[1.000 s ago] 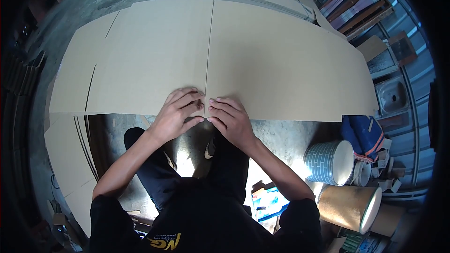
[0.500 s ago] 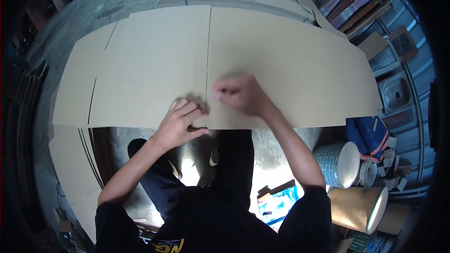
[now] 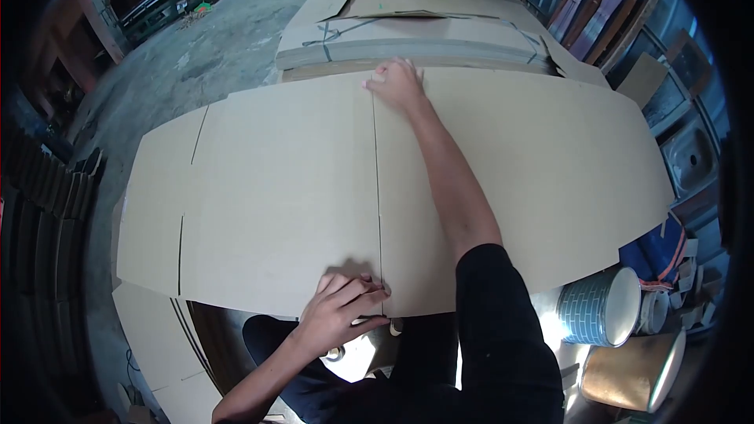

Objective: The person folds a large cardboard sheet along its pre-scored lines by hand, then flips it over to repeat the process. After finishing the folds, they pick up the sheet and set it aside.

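A large flat cardboard sheet (image 3: 275, 188) lies across the view, with a thin dark seam running through its middle from far edge to near edge. At the near edge, just left of the seam, my left hand (image 3: 342, 306) is closed on the board, its thumb below the rim and its fingers on top. My right hand (image 3: 397, 85) reaches to the far edge beside the seam's upper end, fingers bent over the cardboard there. Slits cut the sheet near its left side.
Behind the sheet is a strapped cardboard stack (image 3: 440, 43). More cardboard (image 3: 149, 330) lies low on the left. On the right are a blue tile-patterned drum (image 3: 585, 310), a gold drum (image 3: 628, 373), a blue bag (image 3: 656, 251) and a metal sink (image 3: 691, 161).
The view has tilted forward, so the sheet appears lower. My right hand has gone from near the seam's lower part to the far edge. My left hand remains at the near edge.
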